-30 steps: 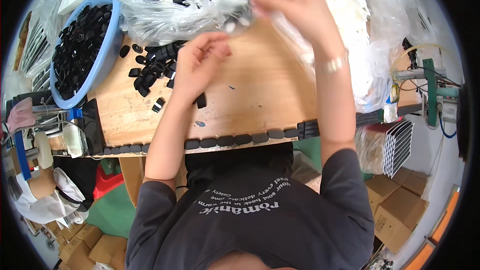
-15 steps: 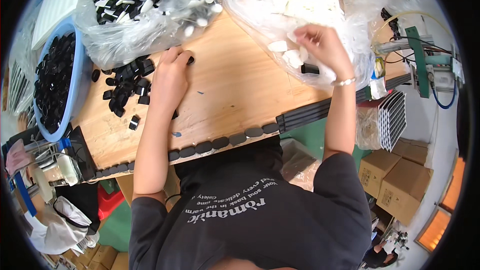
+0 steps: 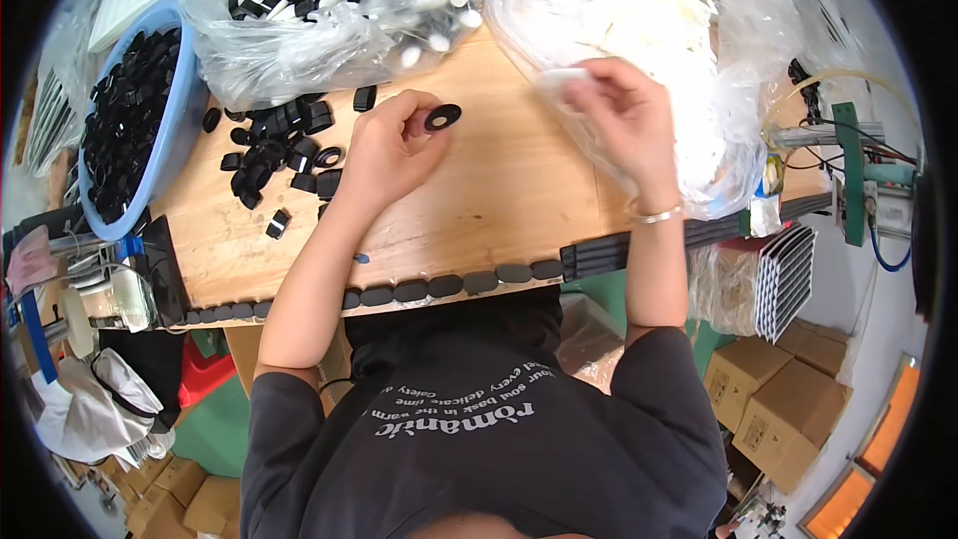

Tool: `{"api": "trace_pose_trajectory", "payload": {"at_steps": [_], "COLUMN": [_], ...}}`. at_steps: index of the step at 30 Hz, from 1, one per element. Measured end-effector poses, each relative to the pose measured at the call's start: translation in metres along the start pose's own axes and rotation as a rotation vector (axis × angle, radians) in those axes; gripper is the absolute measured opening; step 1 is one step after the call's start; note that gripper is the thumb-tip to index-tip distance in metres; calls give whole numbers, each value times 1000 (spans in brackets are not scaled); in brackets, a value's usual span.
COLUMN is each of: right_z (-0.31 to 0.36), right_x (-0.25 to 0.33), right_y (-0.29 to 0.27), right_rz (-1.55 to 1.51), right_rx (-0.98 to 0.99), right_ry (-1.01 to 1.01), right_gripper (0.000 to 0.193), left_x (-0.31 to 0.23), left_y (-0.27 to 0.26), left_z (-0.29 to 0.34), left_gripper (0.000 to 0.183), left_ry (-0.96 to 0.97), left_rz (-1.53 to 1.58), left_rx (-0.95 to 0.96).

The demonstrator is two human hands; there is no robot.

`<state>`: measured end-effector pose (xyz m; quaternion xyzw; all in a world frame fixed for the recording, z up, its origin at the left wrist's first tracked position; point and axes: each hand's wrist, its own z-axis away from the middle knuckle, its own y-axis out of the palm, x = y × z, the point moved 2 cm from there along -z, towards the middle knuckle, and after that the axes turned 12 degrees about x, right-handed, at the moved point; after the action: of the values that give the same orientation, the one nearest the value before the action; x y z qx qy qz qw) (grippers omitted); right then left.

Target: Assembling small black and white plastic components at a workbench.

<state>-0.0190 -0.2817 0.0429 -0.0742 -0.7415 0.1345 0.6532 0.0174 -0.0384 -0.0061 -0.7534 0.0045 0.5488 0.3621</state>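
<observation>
Above the wooden bench, my left hand (image 3: 391, 148) pinches a small black oval cap (image 3: 443, 118) with a light opening at its centre. My right hand (image 3: 631, 120) is closed on a flat white plastic piece (image 3: 562, 76), slightly blurred, to the right of the cap and apart from it. Loose black caps (image 3: 267, 152) lie in a heap left of my left hand. Behind my right hand an open clear plastic bag (image 3: 534, 5) is full of white pieces (image 3: 654, 0), some washed out by glare.
A blue basin (image 3: 188, 90) of black caps stands at the left. At the back left a clear bag (image 3: 299, 55) holds black-and-white parts. Dark oval pads (image 3: 414, 290) line the bench's front edge. Green-framed equipment (image 3: 848, 175) and cardboard boxes (image 3: 788, 424) are at the right.
My left hand has lifted a black cap and moved right, away from the heap. My right hand has come left from the white pieces with one in its fingers.
</observation>
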Motion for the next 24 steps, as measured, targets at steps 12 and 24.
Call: {"api": "trace_pose_trajectory", "payload": {"at_steps": [12, 24], "right_z": [-29, -23], "right_x": [15, 9], "right_y": [73, 78], "right_rz": [290, 400], "right_rx": [212, 252], "right_ry": [-429, -494], "right_gripper": [20, 23], "left_x": [-3, -14], "left_y": [-7, -14], "left_z": [4, 6], "left_gripper": [25, 26], "left_ry": [22, 94], "left_rz": [309, 58], "left_rx": [-53, -112]}}
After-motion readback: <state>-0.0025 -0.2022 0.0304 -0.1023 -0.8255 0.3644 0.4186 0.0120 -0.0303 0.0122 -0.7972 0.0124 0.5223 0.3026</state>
